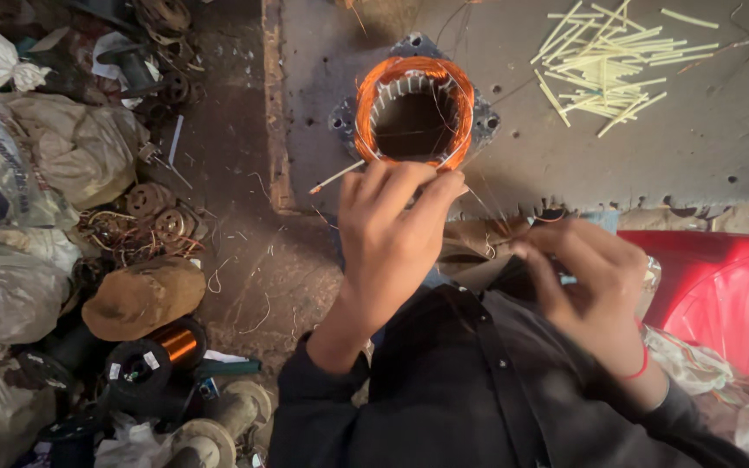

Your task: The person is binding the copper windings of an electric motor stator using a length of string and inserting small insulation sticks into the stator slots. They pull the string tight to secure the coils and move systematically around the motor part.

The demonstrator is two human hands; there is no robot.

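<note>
The motor stator [415, 111] with copper winding sits on the workbench [635, 165]. Just below it, the left hand [389, 238] pinches a pale stick [336, 177] against its rim — the right hand [587, 282], lower right, curls shut on thin wire [487, 208].

1. Left hand [389, 234] reaches to the near rim of a stator [415, 111] wound with copper wire, fingers at a thin stick [336, 177].
2. Right hand [584, 282] is curled near the bench [513, 165] edge.
3. Pale sticks [613, 65] lie scattered well apart.
</note>
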